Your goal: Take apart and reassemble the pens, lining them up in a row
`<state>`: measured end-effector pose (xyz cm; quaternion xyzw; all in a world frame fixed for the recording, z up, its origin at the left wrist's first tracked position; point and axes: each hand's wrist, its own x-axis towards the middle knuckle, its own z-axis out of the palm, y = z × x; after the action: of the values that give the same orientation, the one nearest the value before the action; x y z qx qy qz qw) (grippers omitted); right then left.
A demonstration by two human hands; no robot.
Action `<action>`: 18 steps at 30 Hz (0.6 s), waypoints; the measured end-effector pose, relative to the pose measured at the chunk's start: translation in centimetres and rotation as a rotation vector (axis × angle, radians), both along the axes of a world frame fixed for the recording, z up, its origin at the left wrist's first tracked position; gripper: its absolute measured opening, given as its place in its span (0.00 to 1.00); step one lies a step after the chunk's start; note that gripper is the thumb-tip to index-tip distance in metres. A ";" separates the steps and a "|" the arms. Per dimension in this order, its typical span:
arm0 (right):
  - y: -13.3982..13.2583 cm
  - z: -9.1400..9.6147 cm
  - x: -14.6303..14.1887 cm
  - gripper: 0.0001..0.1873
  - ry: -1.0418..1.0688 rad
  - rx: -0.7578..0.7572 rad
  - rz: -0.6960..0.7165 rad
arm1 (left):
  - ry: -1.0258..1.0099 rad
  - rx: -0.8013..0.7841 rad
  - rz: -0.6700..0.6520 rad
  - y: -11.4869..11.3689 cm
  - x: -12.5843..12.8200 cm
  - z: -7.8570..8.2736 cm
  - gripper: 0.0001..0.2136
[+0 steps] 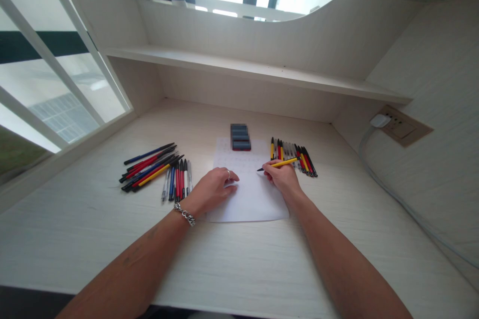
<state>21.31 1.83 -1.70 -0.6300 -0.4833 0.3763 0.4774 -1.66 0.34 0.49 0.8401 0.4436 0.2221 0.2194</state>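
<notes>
In the head view, the right hand (281,176) was closed around a yellow pen (280,163), pinched between thumb and fingers near its front, apparently a writing grip. The pen lay over the upper right part of a white sheet of paper (251,204) in the middle of the desk (239,264). Its long axis ran almost level across the picture, with the dark tip pointing left and slightly down and the rear end rising toward the right. Whether the tip touched the sheet could not be told. The left hand (215,188) held nothing: it rested palm down, fingers loosely bent, on the sheet's left edge, probably to keep the paper from sliding. A bracelet (185,215) sat on that wrist. A loose heap of pens (151,168), blue, red, black and yellow, lay well to the left of the sheet. A tidier row of pens (295,155) lay side by side just beyond the right hand, so the two lots seemed kept apart on purpose. A dark blurred block (240,137) lay at the sheet's far edge.
</notes>
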 end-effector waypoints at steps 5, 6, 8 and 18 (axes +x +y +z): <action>-0.2 -0.1 -0.2 0.10 -0.155 0.040 -0.005 | 0.002 -0.006 -0.001 0.1 0.0 0.0 0.10; -0.2 0.0 -0.2 0.10 -0.173 0.041 -0.007 | 0.002 -0.005 0.000 0.0 0.0 0.0 0.10; -0.3 0.2 -0.3 0.11 -0.202 0.039 -0.013 | 0.000 -0.006 -0.001 0.0 0.0 0.1 0.10; -0.5 0.6 -0.5 0.09 -0.255 0.055 -0.042 | 0.011 -0.015 -0.001 0.0 0.0 0.2 0.10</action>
<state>20.77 1.32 -1.11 -0.6695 -0.5368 0.2697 0.4369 -1.65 0.30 0.73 0.8398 0.4461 0.2143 0.2233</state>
